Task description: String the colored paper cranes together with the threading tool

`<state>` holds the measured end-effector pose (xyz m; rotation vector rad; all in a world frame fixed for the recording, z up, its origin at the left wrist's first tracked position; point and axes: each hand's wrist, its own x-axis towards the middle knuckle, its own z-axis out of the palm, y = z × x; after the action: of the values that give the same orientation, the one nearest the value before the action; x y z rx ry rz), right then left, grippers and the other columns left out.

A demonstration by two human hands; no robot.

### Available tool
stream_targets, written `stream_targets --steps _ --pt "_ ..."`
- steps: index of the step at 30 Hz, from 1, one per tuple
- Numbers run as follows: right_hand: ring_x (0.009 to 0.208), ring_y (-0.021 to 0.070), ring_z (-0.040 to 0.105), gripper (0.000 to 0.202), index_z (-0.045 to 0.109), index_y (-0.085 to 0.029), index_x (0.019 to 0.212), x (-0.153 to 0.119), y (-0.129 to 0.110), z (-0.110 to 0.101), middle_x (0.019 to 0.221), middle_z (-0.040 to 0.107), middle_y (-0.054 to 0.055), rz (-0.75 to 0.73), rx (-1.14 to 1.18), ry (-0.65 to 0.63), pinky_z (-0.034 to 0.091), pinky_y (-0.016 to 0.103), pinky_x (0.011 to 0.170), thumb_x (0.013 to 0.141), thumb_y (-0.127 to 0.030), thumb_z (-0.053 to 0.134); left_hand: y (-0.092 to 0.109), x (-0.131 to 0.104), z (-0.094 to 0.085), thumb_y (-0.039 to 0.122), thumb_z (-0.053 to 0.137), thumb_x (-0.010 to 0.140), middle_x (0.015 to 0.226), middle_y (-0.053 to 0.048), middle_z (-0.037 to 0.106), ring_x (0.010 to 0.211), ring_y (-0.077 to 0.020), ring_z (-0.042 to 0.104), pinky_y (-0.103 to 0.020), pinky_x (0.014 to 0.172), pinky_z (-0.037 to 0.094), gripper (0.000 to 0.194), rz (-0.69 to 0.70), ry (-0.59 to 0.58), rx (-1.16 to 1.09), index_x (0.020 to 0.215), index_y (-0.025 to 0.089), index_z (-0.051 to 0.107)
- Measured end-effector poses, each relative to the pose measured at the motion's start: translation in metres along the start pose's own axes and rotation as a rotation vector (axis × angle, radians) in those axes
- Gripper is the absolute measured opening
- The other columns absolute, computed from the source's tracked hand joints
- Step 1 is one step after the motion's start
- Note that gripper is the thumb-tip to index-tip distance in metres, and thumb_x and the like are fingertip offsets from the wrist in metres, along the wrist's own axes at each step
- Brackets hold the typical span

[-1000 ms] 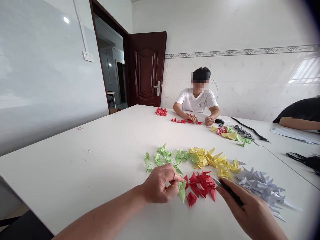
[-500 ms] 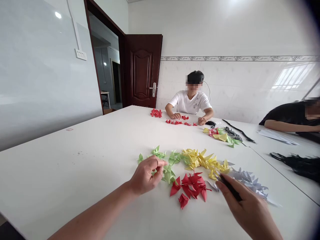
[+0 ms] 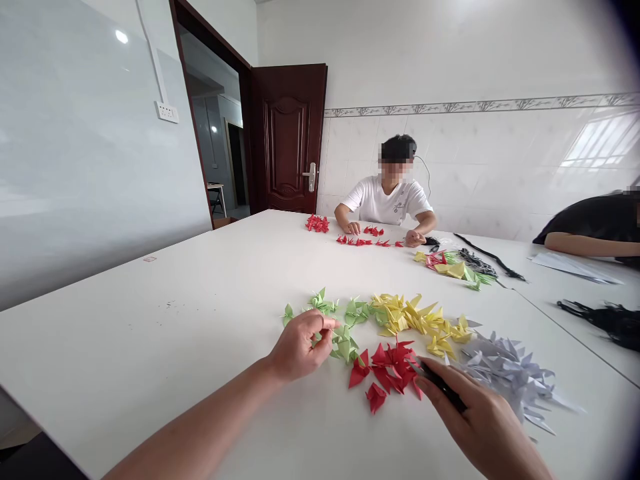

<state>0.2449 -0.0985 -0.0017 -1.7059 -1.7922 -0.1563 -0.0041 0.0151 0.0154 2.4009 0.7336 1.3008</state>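
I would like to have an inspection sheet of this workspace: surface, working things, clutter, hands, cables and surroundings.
Surface: white table, small red mark at left.
Job's things: folded green pieces, yellow pieces, red pieces, white pieces; dark pointed tool.
Clutter: dark specks; black cord bundle and papers at right.
Grips: left hand curled beside the green pieces, contents unclear; right hand holds the tool, tip by the red pieces.
Cables: thin cable beside the head of the person opposite.
Surroundings: open door, wall socket, another person at right edge.

The right hand (image 3: 483,417) grips a black tool (image 3: 444,387).
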Motion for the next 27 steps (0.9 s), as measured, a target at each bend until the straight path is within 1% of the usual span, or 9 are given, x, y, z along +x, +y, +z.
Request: stream_targets --steps 3,6,11,17,27 --pt "0.084 0.0196 0.064 0.038 0.059 -0.021 0.108 -0.0012 0.001 0.0023 0.1 0.067 0.007 0.001 0.017 -0.031 0.05 0.023 0.064 0.088 -0.047 0.04 0.001 0.0005 0.0011 0.011 0.047 0.079 0.071 -0.005 0.063 0.063 -0.0113 0.057 -0.02 0.051 0.045 0.017 0.019 -0.005 -0.023 0.08 0.015 0.063" --pt "0.084 0.0198 0.064 0.039 0.059 -0.02 0.108 -0.0016 0.0004 0.0027 0.1 0.067 0.007 0.01 0.02 -0.035 0.051 0.024 0.065 0.088 -0.048 0.04 0.002 0.0015 0.0013 0.01 0.047 0.078 0.07 -0.005 0.062 0.064 -0.0116 0.057 -0.02 0.053 0.046 0.018 0.029 -0.002 -0.03 0.081 0.015 0.065" --pt "0.082 0.0202 0.065 0.039 0.062 -0.022 0.105 -0.0009 -0.0048 0.0007 0.099 0.068 0.006 0.018 0.045 -0.013 0.051 0.022 0.061 0.087 -0.049 0.041 0.0027 0.0017 0.0009 0.009 0.048 0.078 0.07 -0.006 0.063 0.063 -0.012 0.057 -0.021 0.053 0.045 0.018 0.032 -0.01 -0.039 0.081 0.013 0.065" --pt "0.073 0.0185 0.065 0.039 0.063 -0.023 0.102 -0.0003 -0.008 -0.0004 0.094 0.069 0.005 0.032 0.059 -0.011 0.049 0.021 0.055 0.087 -0.051 0.041 0.0026 0.0003 0.0015 0.01 0.048 0.078 0.071 -0.006 0.063 0.064 -0.0121 0.057 -0.021 0.054 0.046 0.018 0.02 -0.026 -0.055 0.081 0.013 0.065" --pt "0.078 0.0184 0.065 0.038 0.061 -0.024 0.105 -0.0011 -0.0089 -0.0004 0.096 0.068 0.004 0.033 0.04 -0.041 0.05 0.021 0.059 0.087 -0.05 0.041 0.0045 0.0013 0.0021 0.01 0.048 0.078 0.071 -0.006 0.064 0.067 -0.013 0.059 -0.022 0.057 0.048 0.018 0.023 -0.037 -0.043 0.079 0.014 0.065"
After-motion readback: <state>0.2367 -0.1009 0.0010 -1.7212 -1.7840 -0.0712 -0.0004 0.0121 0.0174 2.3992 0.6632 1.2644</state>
